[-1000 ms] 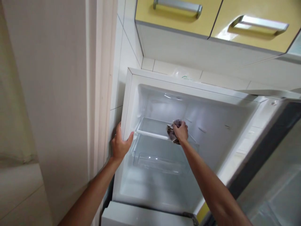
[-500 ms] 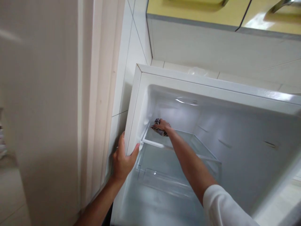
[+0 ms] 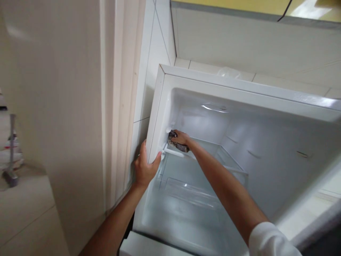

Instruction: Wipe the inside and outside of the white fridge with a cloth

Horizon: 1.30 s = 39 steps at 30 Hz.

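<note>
An open refrigerator (image 3: 239,90) with a white interior fills the middle and right of the head view. My left hand (image 3: 145,169) grips its left side edge, the thumb on the inner side and the fingers around the outside. Inside, my right hand (image 3: 181,138) is closed on a crumpled, dark patterned cloth (image 3: 182,148). The cloth is at the left end of the upper glass shelf (image 3: 205,144), up against the left inner wall. Part of the cloth is hidden under my fingers.
Lower down are another glass shelf and a clear plastic drawer front (image 3: 189,190). A door frame (image 3: 128,89) stands close on the left, with a broom (image 3: 11,176) on the floor beyond. Yellow cabinets (image 3: 234,6) hang above. Clear plastic (image 3: 228,73) lies behind the refrigerator's top.
My right hand has moved the cloth left, from on the shelf to the left inner wall. My left hand keeps its grip on the edge. The view has shifted slightly down and left.
</note>
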### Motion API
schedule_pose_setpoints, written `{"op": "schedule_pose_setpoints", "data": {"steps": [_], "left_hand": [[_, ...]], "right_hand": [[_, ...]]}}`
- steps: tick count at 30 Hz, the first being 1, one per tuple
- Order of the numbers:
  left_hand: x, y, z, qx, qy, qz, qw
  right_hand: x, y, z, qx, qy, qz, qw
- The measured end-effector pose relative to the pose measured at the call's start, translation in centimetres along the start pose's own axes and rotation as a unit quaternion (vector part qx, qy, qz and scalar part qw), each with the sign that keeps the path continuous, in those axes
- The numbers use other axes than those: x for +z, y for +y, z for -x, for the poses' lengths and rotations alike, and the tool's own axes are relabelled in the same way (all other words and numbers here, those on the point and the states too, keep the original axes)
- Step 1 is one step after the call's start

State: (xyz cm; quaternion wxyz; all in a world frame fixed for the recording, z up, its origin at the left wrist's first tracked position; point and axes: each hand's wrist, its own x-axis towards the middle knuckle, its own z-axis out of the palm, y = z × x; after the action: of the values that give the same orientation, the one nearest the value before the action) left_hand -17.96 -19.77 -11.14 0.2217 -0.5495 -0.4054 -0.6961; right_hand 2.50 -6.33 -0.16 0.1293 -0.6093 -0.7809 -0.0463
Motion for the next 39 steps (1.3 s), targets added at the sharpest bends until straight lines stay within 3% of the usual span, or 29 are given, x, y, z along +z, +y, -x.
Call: {"op": "schedule_pose_setpoints", "data": {"steps": [6,10,13,17,22,26,31,35,39], "left_hand": [[0.2,-0.1,0.2,-0.036,-0.027,0.025,0.999],[0.3,0.0,0.2,-0.061,-0.044,0.040,0.996],[0.3,-0.1,0.2,-0.066,-0.052,0.043,0.996],[0.3,-0.3,0.4,-0.062,-0.047,0.031,0.996],[0.3,-0.3,0.5,-0.063,-0.044,0.026,0.997],[0.2,-0.1,0.4,-0.071,-0.037,0.020,0.997],[0.0,0.1,0.1,-0.038,-0.014,0.008,0.999],[-0.1,0.1,0.1,-0.011,0.007,-0.001,1.000],[-0.2,0.1,0.0,-0.014,0.010,-0.013,1.000]], "right_hand": [[-1.3,-3.1,6.7,-0.106,0.026,-0.014,0.994],[-2.0,-3.5,9.3,-0.154,0.044,-0.055,0.986],[-2.6,-2.7,9.4,-0.126,0.145,-0.173,0.966],[-3.9,-2.0,7.7,-0.049,0.323,-0.322,0.889],[-5.3,-4.3,4.4,-0.046,0.412,-0.372,0.830],[-5.1,-6.6,1.6,-0.036,0.417,-0.279,0.864],[-4.8,-5.5,-2.2,0.071,0.340,-0.068,0.935],[-4.5,-3.8,-5.0,0.103,0.319,-0.037,0.942],[-4.4,-2.2,-6.7,0.086,0.317,0.026,0.944]]}}
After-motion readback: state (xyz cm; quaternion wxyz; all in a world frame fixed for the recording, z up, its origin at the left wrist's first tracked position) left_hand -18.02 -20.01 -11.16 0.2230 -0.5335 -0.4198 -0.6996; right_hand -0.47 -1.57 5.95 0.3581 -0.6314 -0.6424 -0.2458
